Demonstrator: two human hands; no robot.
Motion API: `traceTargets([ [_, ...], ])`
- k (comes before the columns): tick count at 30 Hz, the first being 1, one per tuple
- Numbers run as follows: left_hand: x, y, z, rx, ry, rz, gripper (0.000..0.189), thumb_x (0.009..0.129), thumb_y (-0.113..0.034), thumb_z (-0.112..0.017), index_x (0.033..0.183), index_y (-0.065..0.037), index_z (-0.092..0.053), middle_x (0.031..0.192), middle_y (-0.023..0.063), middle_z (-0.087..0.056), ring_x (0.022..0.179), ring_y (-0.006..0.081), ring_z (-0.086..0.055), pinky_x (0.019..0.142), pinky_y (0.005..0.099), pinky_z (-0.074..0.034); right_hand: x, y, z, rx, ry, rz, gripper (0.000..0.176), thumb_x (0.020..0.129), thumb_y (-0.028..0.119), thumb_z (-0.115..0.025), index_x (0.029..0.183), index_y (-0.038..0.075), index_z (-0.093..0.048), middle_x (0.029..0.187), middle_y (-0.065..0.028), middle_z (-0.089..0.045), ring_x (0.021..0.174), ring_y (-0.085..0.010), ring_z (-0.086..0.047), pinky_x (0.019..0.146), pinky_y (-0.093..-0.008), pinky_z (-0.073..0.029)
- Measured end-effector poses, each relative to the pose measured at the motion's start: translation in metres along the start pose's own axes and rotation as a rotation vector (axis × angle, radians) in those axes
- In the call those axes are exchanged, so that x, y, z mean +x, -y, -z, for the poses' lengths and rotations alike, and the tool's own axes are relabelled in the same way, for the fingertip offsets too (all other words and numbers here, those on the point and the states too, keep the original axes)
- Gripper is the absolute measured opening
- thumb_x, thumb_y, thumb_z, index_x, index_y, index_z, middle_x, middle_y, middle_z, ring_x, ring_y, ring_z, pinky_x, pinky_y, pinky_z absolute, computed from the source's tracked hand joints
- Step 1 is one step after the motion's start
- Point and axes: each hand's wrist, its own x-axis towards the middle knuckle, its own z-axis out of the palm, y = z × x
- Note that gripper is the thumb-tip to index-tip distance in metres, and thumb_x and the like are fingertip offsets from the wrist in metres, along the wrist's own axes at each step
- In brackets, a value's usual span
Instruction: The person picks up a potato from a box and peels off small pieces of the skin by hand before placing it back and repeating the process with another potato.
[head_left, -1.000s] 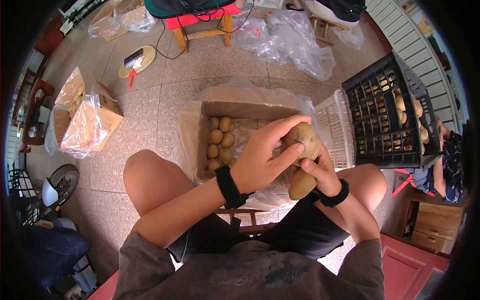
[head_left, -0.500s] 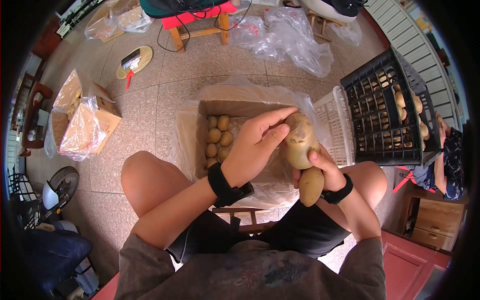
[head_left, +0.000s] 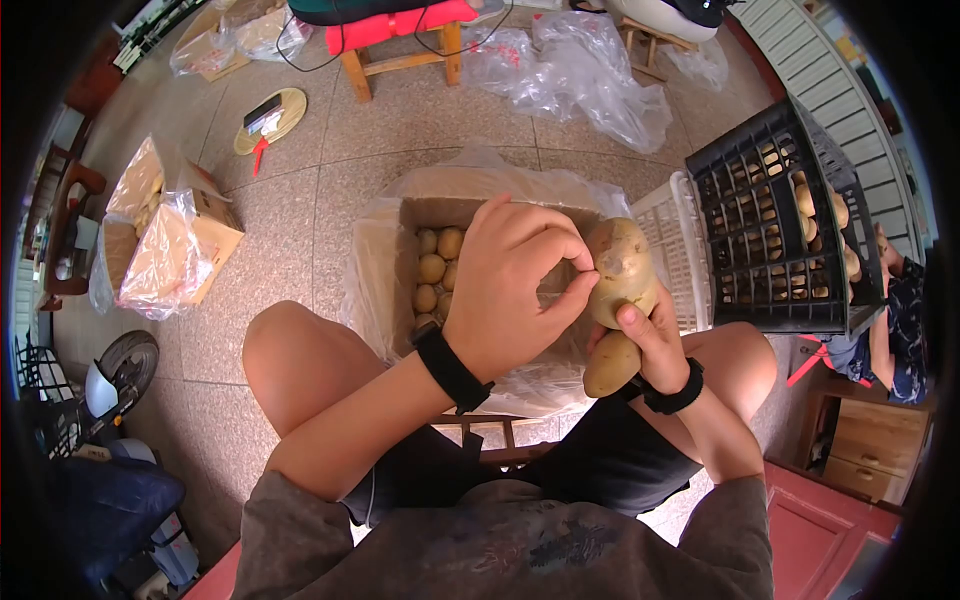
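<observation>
My right hand is wrapped around two potatoes. The larger potato has dark marks on its skin and points up and away from me. A smaller potato sticks out below my thumb. My left hand has thumb and index finger pinched together at the larger potato's left side; anything between the fingertips is too small to make out. Beneath both hands stands a plastic-lined cardboard box, with several potatoes in rows along its left side. My left hand hides part of them.
To the right, a black crate with potatoes leans over a white plastic basket. Another person's arm is beside it. An open carton stands at left. Plastic sheeting and a wooden stool lie ahead.
My left hand has shifted slightly left and gone from resting its fingers on the larger potato to a pinch at its side. The two potatoes have turned a little in my right hand.
</observation>
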Motion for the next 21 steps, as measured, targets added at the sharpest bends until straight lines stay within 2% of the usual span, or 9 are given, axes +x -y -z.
traceTargets([
  [1,0.0,0.0,0.001,-0.002,0.019,0.009,0.016,0.068,-0.006,-0.07,0.078,-0.011,-0.058,0.088,0.0024,-0.06,0.088,0.0261,-0.055,0.095,0.0488,-0.036,0.0,0.0,0.0,-0.008,0.002,0.013,0.06,0.083,0.044,-0.063,0.118,-0.001,-0.043,0.091,-0.0104,-0.056,0.064,-0.0178,-0.062,0.055,-0.0292,-0.052],
  [8,0.002,0.001,0.003,-0.054,0.018,0.106,0.016,0.072,-0.004,-0.066,0.083,-0.01,-0.058,0.094,0.0027,-0.062,0.094,0.0262,-0.057,0.099,0.0497,-0.033,0.001,-0.002,0.005,-0.017,-0.001,0.029,0.059,0.084,0.042,-0.064,0.12,0.0,-0.042,0.093,-0.0107,-0.057,0.063,-0.0181,-0.062,0.056,-0.0292,-0.053],
  [11,0.003,-0.002,0.004,-0.079,-0.004,0.135,0.016,0.073,-0.005,-0.066,0.086,-0.01,-0.059,0.098,0.0027,-0.064,0.095,0.0256,-0.058,0.1,0.05,-0.032,0.001,-0.005,0.009,-0.091,0.03,0.067,0.058,0.083,0.036,-0.066,0.121,0.0,-0.041,0.096,-0.0101,-0.057,0.07,-0.0175,-0.063,0.057,-0.0288,-0.053],
  [13,0.002,-0.002,0.005,-0.074,0.042,0.122,0.017,0.073,-0.005,-0.067,0.087,-0.011,-0.06,0.098,0.0024,-0.065,0.095,0.024,-0.059,0.101,0.0505,-0.031,0.0,-0.005,0.007,-0.065,-0.036,0.112,0.043,0.08,0.016,-0.071,0.116,-0.001,-0.052,0.104,-0.0064,-0.06,0.088,-0.0132,-0.058,0.082,-0.0285,-0.046],
  [14,0.002,-0.002,0.005,-0.075,0.042,0.122,0.017,0.073,-0.005,-0.067,0.087,-0.011,-0.06,0.098,0.0024,-0.065,0.095,0.024,-0.059,0.101,0.0505,-0.031,0.001,-0.004,0.007,-0.065,-0.037,0.113,0.043,0.08,0.016,-0.071,0.116,-0.001,-0.052,0.104,-0.0064,-0.06,0.088,-0.0132,-0.058,0.082,-0.0285,-0.046],
  [16,0.003,-0.002,0.005,-0.035,0.012,0.071,0.018,0.071,-0.006,-0.069,0.085,-0.012,-0.06,0.097,0.0019,-0.065,0.092,0.0232,-0.06,0.1,0.0513,-0.032,0.005,-0.002,0.009,-0.305,-0.084,0.274,0.042,0.074,0.011,-0.075,0.109,-0.001,-0.055,0.098,-0.0078,-0.063,0.088,-0.0141,-0.06,0.08,-0.0281,-0.047],
  [21,0.003,0.001,0.006,0.019,0.043,-0.007,0.017,0.069,-0.006,-0.072,0.081,-0.012,-0.061,0.097,0.0009,-0.065,0.091,0.023,-0.06,0.097,0.0516,-0.035,0.005,0.007,0.006,-0.576,-0.196,0.348,0.046,0.068,0.013,-0.079,0.105,-0.001,-0.057,0.089,-0.0123,-0.066,0.083,-0.0174,-0.065,0.076,-0.029,-0.05],
])
